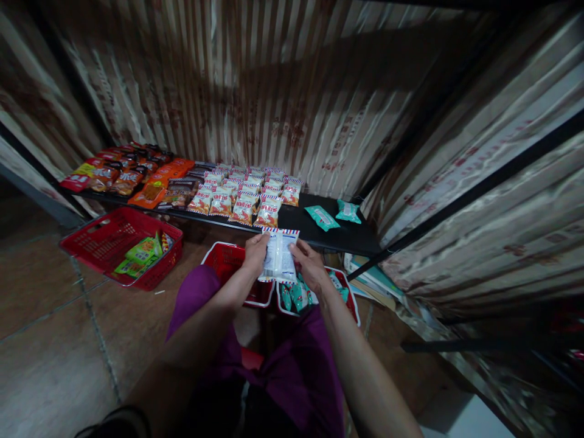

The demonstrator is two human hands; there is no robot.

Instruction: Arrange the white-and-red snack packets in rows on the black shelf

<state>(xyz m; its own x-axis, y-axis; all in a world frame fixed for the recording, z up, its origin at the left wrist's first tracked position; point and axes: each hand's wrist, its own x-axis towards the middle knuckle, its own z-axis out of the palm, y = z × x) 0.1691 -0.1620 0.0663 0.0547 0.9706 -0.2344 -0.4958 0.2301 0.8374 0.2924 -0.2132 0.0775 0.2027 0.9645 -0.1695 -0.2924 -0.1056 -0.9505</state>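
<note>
A white snack bag (279, 258) with red-and-blue striped ends is held up between my hands, its printed back facing me. My left hand (256, 252) grips its left edge, and my right hand (310, 263) pinches the right edge. Beyond it, rows of matching snack bags (243, 208) stand on the black shelf (292, 220). Two teal packets (322, 217) lie on the shelf's right part. Below my hands are a red basket (222, 258) on the left and another basket (353, 304) with several teal packets (298, 296) on the right.
Orange and brown snack packs (126, 179) fill the shelf's left end. A red basket (89, 243) with green packets (141, 254) sits on the tiled floor at left. Black metal posts (456, 207) frame the shelf, with a striped curtain (274, 91) behind. Books (371, 283) lie below right.
</note>
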